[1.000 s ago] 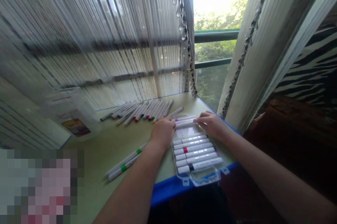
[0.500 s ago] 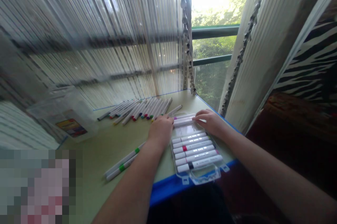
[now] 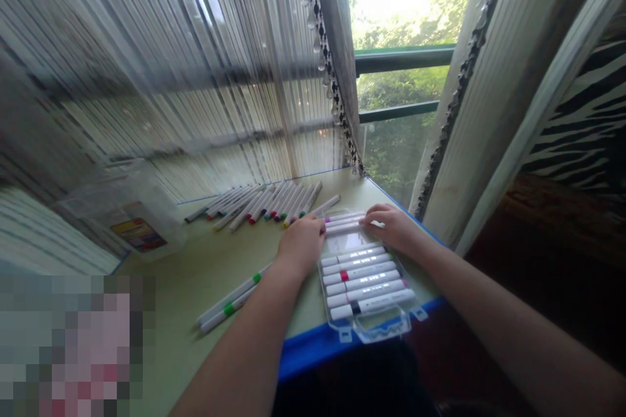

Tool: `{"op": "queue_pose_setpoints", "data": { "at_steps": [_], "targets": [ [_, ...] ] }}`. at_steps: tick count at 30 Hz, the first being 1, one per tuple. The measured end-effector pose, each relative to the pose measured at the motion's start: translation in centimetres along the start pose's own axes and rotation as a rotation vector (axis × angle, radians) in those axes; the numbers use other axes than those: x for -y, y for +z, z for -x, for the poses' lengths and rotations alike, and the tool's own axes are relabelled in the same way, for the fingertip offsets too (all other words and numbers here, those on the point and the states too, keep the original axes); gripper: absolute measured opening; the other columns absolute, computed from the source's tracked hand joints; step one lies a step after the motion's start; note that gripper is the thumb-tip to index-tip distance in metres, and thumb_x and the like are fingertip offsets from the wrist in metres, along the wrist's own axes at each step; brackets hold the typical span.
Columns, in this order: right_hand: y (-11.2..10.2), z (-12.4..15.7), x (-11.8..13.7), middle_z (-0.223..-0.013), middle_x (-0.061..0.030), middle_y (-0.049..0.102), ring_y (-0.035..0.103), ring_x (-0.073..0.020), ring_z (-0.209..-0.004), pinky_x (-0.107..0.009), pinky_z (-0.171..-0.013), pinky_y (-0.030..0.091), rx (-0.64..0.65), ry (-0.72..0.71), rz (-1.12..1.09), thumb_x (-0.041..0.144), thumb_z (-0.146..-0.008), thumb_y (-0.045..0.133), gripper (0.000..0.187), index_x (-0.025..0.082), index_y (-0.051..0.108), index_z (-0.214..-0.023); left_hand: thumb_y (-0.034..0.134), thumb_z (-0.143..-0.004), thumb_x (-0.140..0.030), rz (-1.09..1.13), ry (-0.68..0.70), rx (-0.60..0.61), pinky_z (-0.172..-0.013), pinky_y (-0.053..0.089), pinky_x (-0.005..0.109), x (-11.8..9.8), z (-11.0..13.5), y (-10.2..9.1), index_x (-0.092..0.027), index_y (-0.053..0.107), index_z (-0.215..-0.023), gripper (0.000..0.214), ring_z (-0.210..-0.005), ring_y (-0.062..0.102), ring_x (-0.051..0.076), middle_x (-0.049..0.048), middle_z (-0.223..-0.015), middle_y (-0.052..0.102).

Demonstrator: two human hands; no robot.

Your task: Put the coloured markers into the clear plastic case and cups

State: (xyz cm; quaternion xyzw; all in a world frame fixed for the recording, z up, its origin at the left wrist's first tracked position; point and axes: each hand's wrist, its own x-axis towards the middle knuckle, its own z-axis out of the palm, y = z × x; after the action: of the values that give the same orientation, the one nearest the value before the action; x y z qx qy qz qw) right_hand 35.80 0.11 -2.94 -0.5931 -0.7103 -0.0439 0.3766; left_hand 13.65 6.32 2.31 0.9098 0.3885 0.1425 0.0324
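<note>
A clear plastic marker case (image 3: 379,327) lies open on the green table near its blue front edge. Several white markers (image 3: 364,283) lie in a row inside it. My left hand (image 3: 300,244) rests at the case's far left corner, fingers curled against the ends of the markers (image 3: 345,221) at the far end. My right hand (image 3: 394,228) lies on the other side of the same markers, fingers bent over them. Both hands press these markers from opposite ends.
A row of several loose markers (image 3: 267,203) lies further back by the blinds. Two green-banded markers (image 3: 232,299) lie left of my forearm. A clear plastic lid (image 3: 130,211) with a label leans at the left. The table's blue edge (image 3: 313,348) is close.
Both hands stay on the far markers in the case; only the camera view has shifted slightly.
</note>
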Motion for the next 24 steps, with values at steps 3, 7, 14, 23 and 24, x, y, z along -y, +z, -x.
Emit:
{"op": "queue_pose_setpoints", "data": {
  "at_steps": [3, 7, 14, 23, 24],
  "targets": [
    [0.0, 0.0, 0.2, -0.083, -0.005, 0.068, 0.06, -0.0178, -0.08, -0.03, -0.077, 0.047, -0.011, 0.047, -0.023, 0.019, -0.078, 0.062, 0.014, 0.023, 0.075, -0.081, 0.051, -0.083, -0.027, 0.027, -0.014, 0.022, -0.08, 0.044, 0.027, 0.1, 0.0, -0.3, -0.021, 0.072, -0.086, 0.022, -0.088, 0.062, 0.019, 0.0063, -0.097, 0.068],
    [0.0, 0.0, 0.2, -0.082, -0.0049, 0.068, 0.059, -0.0165, -0.073, -0.03, -0.073, 0.047, -0.002, 0.115, -0.059, 0.021, -0.075, 0.063, 0.015, 0.022, 0.075, -0.083, 0.049, -0.085, -0.031, 0.08, -0.057, 0.018, -0.08, 0.045, 0.029, 0.3, 0.0, -1.0, -0.02, 0.072, -0.097, 0.028, -0.088, 0.064, 0.021, 0.0094, -0.095, 0.071],
    [-3.0, 0.1, 3.2, -0.08, -0.0057, 0.066, 0.052, -0.0126, -0.058, -0.027, -0.057, 0.044, -0.163, 0.228, -0.239, 0.035, -0.077, 0.057, 0.027, 0.016, 0.071, -0.091, 0.054, -0.081, -0.027, 0.273, -0.109, -0.017, -0.074, 0.047, 0.026, 3.3, 2.4, -4.8, -0.017, 0.069, -0.103, 0.029, -0.084, 0.065, 0.018, 0.0073, -0.097, 0.072],
    [-0.9, 1.0, 16.6, -0.092, -0.007, 0.067, 0.06, -0.02, -0.087, -0.035, -0.079, 0.047, -0.103, -0.059, -0.211, 0.027, -0.082, 0.056, 0.017, 0.021, 0.07, -0.092, 0.053, -0.081, -0.045, 0.205, -0.366, -0.211, -0.077, 0.046, 0.029, 7.5, 10.6, -5.1, -0.016, 0.072, -0.094, 0.038, -0.085, 0.064, 0.021, 0.0108, -0.092, 0.071],
    [0.0, 1.0, 17.8, -0.094, -0.0074, 0.067, 0.06, -0.0208, -0.09, -0.036, -0.083, 0.047, -0.087, -0.086, -0.193, 0.025, -0.082, 0.056, 0.017, 0.021, 0.07, -0.092, 0.053, -0.081, -0.044, 0.183, -0.378, -0.237, -0.078, 0.045, 0.029, 7.6, 11.6, -4.7, -0.016, 0.072, -0.093, 0.036, -0.087, 0.064, 0.021, 0.011, -0.093, 0.071]
  ]
}}
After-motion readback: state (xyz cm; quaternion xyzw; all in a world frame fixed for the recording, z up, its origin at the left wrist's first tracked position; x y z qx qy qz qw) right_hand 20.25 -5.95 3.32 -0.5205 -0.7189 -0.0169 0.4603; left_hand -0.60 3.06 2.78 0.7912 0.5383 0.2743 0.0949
